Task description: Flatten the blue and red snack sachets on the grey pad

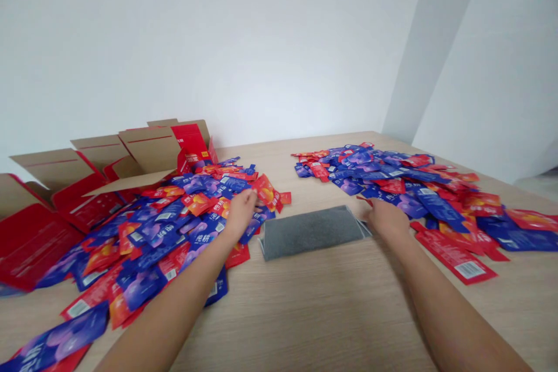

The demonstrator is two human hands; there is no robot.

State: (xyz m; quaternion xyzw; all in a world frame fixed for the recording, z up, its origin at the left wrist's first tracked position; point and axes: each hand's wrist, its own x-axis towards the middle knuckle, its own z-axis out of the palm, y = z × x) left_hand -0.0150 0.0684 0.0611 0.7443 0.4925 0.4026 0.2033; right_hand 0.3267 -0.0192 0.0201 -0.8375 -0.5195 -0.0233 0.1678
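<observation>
My left hand [241, 211] rests on the left heap of red and blue foil sachets [174, 215], fingers curled down onto the packets; what they grip is hidden. My right hand [386, 216] lies at the right end of a flat grey pouch [311, 231] in the middle of the wooden table [305, 302], fingers bent at the edge of the right heap of sachets [414, 186]. The fingertips of that hand are hidden behind its back.
Open red cardboard cartons [131, 157] with brown flaps stand at the back left, beside a flattened red one [26, 238]. A long red sachet [453, 256] lies apart near my right forearm. A white wall rises behind the table.
</observation>
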